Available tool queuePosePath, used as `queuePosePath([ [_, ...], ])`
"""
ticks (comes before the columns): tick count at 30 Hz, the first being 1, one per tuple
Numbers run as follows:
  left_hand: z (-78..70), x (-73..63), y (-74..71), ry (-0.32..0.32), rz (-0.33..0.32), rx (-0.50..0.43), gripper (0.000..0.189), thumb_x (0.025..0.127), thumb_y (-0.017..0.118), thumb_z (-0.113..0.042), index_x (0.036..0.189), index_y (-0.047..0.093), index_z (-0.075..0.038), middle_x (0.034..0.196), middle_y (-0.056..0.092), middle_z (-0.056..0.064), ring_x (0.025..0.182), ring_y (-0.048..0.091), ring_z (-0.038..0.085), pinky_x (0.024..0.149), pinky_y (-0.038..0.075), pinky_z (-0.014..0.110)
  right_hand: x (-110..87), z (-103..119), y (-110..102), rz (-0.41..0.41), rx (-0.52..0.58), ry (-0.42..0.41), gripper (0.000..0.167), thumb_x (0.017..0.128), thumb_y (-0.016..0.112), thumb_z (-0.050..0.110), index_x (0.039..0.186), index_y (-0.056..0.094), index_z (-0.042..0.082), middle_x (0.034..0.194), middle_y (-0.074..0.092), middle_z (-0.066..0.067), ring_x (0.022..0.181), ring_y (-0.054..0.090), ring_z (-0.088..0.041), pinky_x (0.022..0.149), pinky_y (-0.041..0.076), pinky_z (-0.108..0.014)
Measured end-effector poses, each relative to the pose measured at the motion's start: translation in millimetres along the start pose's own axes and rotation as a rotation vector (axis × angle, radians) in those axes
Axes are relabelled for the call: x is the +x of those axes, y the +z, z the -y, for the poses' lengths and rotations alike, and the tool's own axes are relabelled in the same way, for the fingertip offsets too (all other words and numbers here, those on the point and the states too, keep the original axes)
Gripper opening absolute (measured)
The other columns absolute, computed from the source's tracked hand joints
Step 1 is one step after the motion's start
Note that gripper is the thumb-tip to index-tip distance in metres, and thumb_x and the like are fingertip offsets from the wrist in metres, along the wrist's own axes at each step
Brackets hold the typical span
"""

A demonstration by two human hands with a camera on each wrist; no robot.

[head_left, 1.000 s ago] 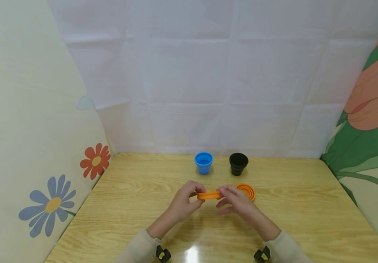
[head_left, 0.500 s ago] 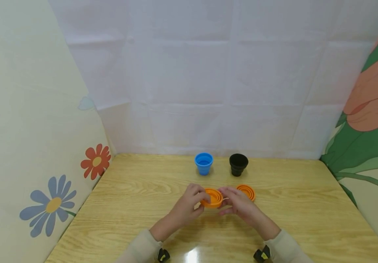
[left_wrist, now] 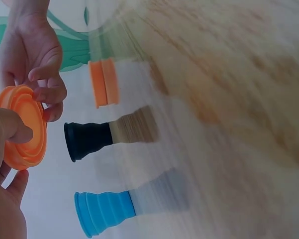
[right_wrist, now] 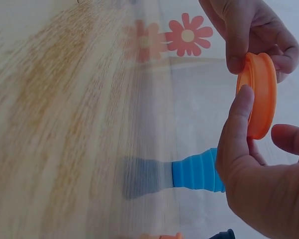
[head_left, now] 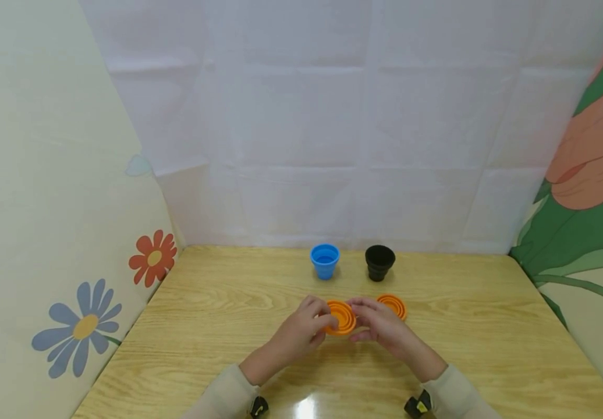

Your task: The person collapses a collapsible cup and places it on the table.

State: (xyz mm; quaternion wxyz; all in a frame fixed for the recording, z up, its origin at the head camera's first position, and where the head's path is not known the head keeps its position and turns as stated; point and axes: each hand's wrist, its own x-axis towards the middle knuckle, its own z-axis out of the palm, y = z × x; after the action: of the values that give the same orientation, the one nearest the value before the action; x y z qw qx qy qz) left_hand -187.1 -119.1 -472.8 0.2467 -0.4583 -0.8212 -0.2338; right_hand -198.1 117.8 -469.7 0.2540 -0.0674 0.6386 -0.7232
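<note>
An orange collapsible cup [head_left: 344, 318], folded flat into rings, is held up between both hands over the table. My left hand [head_left: 298, 326] pinches its left side; in the left wrist view one digit lies on the ringed face of the cup [left_wrist: 32, 127]. My right hand [head_left: 382, 329] holds the opposite edge with its fingertips; the right wrist view shows one finger against the cup's [right_wrist: 263, 97] face. Another folded orange cup [head_left: 393, 306] lies on the table just beyond the right hand.
A blue cup [head_left: 325, 261] and a black cup [head_left: 379, 262] stand expanded and upright near the back of the wooden table [head_left: 217, 302]. Behind them hangs a white cloth [head_left: 301, 145]. Flower-patterned cloths [head_left: 81, 203] flank the table on both sides.
The cup in my hands has turned from edge-on to showing its ringed inside to the head camera. My left fingers have shifted over its rim. The things on the table have not moved.
</note>
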Motion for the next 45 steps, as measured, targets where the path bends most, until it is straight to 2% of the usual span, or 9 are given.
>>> queuePosePath([
  [13, -2.7, 2.3, -2.9, 0.1, 0.065, 0.161, 0.035, 0.075, 0.078, 0.008, 0.098, 0.072, -0.017, 0.097, 0.059, 0.001, 0.097, 0.054, 0.018, 0.084, 0.054, 0.026, 1.5, 0.2, 2.2, -0.026, 0.02, -0.027, 0.035, 0.104, 0.053, 0.014, 0.136, 0.049, -0.002, 0.118, 0.058, -0.012, 0.091, 0.067, -0.019, 0.081, 0.061, -0.036],
  [18, -2.9, 2.0, -4.5, 0.114, 0.068, 0.161, 0.033, 0.077, 0.076, 0.007, 0.099, 0.071, -0.017, 0.097, 0.06, 0.0, 0.099, 0.056, 0.018, 0.088, 0.053, 0.026, 1.4, -0.8, 3.2, -0.04, 0.018, -0.042, 0.033, 0.103, 0.052, 0.013, 0.133, 0.05, -0.001, 0.115, 0.056, -0.011, 0.089, 0.066, -0.019, 0.08, 0.061, -0.037],
  [21, -2.5, 0.5, -5.5, 0.086, 0.063, 0.096, 0.033, 0.077, 0.077, 0.006, 0.1, 0.069, -0.016, 0.101, 0.059, 0.001, 0.1, 0.055, 0.018, 0.088, 0.053, 0.028, 0.2, 0.0, 3.4, -0.043, 0.017, -0.051, 0.034, 0.103, 0.052, 0.012, 0.134, 0.049, -0.001, 0.114, 0.054, -0.01, 0.089, 0.065, -0.018, 0.079, 0.061, -0.037],
  [24, -3.8, -0.1, -8.7, 0.009, 0.061, -0.032, 0.032, 0.079, 0.08, 0.002, 0.101, 0.065, -0.016, 0.108, 0.057, 0.002, 0.105, 0.052, 0.019, 0.09, 0.053, 0.032, -0.8, 1.4, 3.4, -0.049, 0.016, -0.059, 0.035, 0.103, 0.051, 0.013, 0.135, 0.048, -0.001, 0.116, 0.056, -0.01, 0.09, 0.065, -0.018, 0.081, 0.061, -0.037],
  [28, -7.7, 2.6, -16.1, -0.15, 0.058, -0.221, 0.029, 0.082, 0.08, -0.002, 0.103, 0.064, -0.016, 0.117, 0.054, 0.003, 0.111, 0.048, 0.02, 0.092, 0.051, 0.037, 0.1, 1.7, 3.6, -0.079, 0.017, -0.065, 0.034, 0.103, 0.05, 0.013, 0.135, 0.049, -0.001, 0.119, 0.058, -0.011, 0.093, 0.064, -0.019, 0.082, 0.061, -0.038],
  [32, -7.8, 5.8, -21.2, -0.366, 0.035, -0.415, 0.025, 0.089, 0.072, 0.0, 0.111, 0.064, -0.01, 0.12, 0.054, 0.007, 0.111, 0.051, 0.023, 0.091, 0.056, 0.037, 2.4, 2.7, 4.5, -0.111, 0.018, -0.064, 0.034, 0.103, 0.049, 0.011, 0.135, 0.05, 0.0, 0.123, 0.058, -0.013, 0.098, 0.064, -0.021, 0.083, 0.06, -0.039],
  [37, -0.3, 6.3, -19.3, -0.666, -0.027, -0.582, 0.025, 0.099, 0.063, -0.005, 0.124, 0.06, -0.003, 0.119, 0.058, 0.011, 0.107, 0.056, 0.024, 0.085, 0.058, 0.029, 4.0, 5.2, 7.1, -0.141, 0.017, -0.079, 0.034, 0.103, 0.05, 0.012, 0.135, 0.051, 0.0, 0.125, 0.06, -0.015, 0.101, 0.064, -0.022, 0.085, 0.06, -0.041],
  [40, 5.1, 4.9, -15.7, -0.804, -0.057, -0.721, 0.03, 0.103, 0.058, -0.01, 0.13, 0.056, 0.003, 0.119, 0.059, 0.016, 0.105, 0.059, 0.023, 0.085, 0.059, 0.029, 5.1, 5.8, 9.2, -0.143, 0.017, -0.092, 0.035, 0.103, 0.052, 0.013, 0.135, 0.051, -0.001, 0.124, 0.059, -0.015, 0.1, 0.063, -0.023, 0.085, 0.06, -0.041],
  [45, 8.9, 3.8, -12.2, -0.925, -0.032, -0.946, 0.04, 0.107, 0.053, -0.017, 0.137, 0.048, 0.009, 0.125, 0.057, 0.022, 0.107, 0.063, 0.024, 0.089, 0.059, 0.04, 8.8, 4.4, 12.1, -0.128, 0.03, -0.109, 0.035, 0.103, 0.053, 0.013, 0.134, 0.051, -0.002, 0.124, 0.059, -0.015, 0.101, 0.063, -0.023, 0.086, 0.06, -0.041],
])
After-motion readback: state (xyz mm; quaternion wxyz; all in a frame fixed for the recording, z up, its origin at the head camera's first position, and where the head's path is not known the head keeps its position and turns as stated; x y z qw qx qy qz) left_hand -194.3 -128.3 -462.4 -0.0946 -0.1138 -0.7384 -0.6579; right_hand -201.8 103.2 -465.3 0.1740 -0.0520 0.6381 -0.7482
